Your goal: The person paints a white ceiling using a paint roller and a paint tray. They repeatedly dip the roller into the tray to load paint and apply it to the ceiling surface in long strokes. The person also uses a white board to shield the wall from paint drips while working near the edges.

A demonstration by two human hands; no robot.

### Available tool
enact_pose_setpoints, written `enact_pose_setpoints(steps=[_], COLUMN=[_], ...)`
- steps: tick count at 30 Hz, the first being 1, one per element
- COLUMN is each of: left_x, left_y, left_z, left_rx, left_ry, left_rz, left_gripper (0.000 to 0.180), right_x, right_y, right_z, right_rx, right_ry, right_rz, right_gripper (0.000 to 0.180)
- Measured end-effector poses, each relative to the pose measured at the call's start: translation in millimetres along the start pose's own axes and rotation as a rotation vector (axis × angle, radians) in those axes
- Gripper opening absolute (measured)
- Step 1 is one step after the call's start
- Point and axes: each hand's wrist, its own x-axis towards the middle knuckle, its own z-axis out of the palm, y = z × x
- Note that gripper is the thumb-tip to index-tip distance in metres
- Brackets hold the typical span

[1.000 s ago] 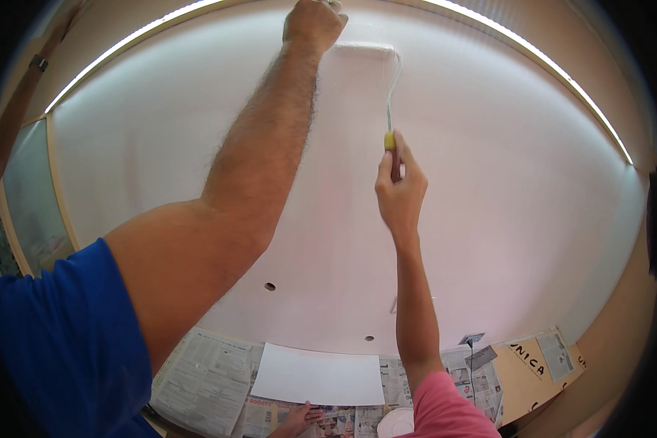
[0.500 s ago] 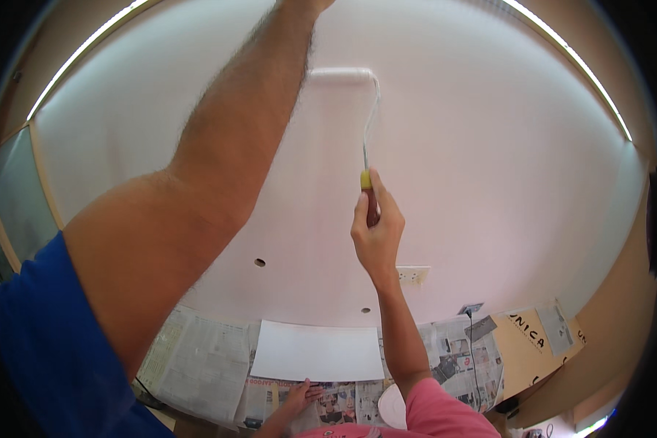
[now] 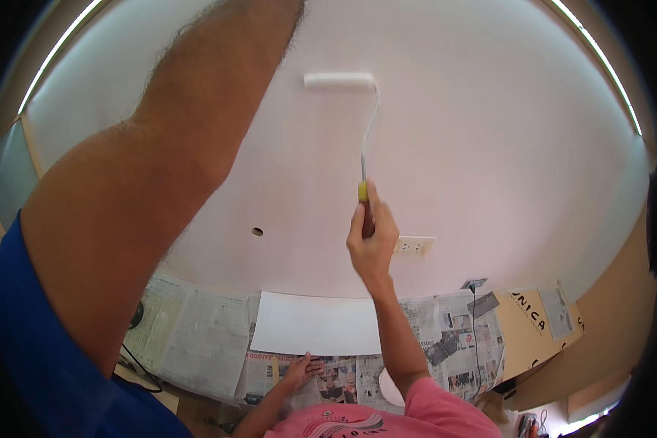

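My right hand (image 3: 373, 233) is closed round the brown handle of a paint roller (image 3: 367, 215), held upright with its yellow collar just above my fingers. Its white sleeve (image 3: 339, 81) lies level against the pale pinkish wall (image 3: 460, 160), high in the view. My left hand (image 3: 304, 371) rests with fingers stretched out on the newspaper (image 3: 336, 379), close to the near edge of a white sheet (image 3: 317, 325). From the left, a co-worker's bare arm (image 3: 175, 124) in a blue sleeve (image 3: 58, 365) reaches up past me; its hand is out of view.
A power outlet plate (image 3: 415, 246) sits behind my right wrist. The wall has a small round hole (image 3: 258, 231). Newspaper covers the ledge below, with a cardboard piece (image 3: 525, 328) at right, a black cord (image 3: 474, 343) hanging down, and a round white lid-like object (image 3: 390, 387).
The roller and my right hand have come lower on the wall. My view has tilted down. The co-worker's arm has shifted left and up, its hand leaving view. My left hand stays put.
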Motion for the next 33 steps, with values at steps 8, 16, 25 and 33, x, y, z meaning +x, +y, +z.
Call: enact_pose_setpoints(steps=[8, 16, 25, 33], left_x=[4.4, 1.2, 3.8, 6.7], left_y=[-2.6, 1.5, 1.9, 2.6], left_z=[-4.3, -3.3, -6.9, -11.1], left_rx=[-0.025, 0.042, 0.012, 0.022], left_ry=[-0.044, -0.071, -0.111, -0.124], left_rz=[0.020, 0.020, -0.007, -0.029], left_gripper=[0.056, 0.060, 0.062, 0.059], right_x=[32.4, -57.7, 37.8, 6.2], right_y=[-2.1, 15.3, 4.3, 14.4], right_z=[11.1, 0.8, 15.6, 24.7], right_rx=[0.084, -0.039, 0.100, 0.019], right_ry=[0.013, -0.049, 0.090, 0.078], right_rz=[-0.008, 0.098, -0.016, -0.019], right_gripper=[0.054, 0.056, 0.047, 0.050])
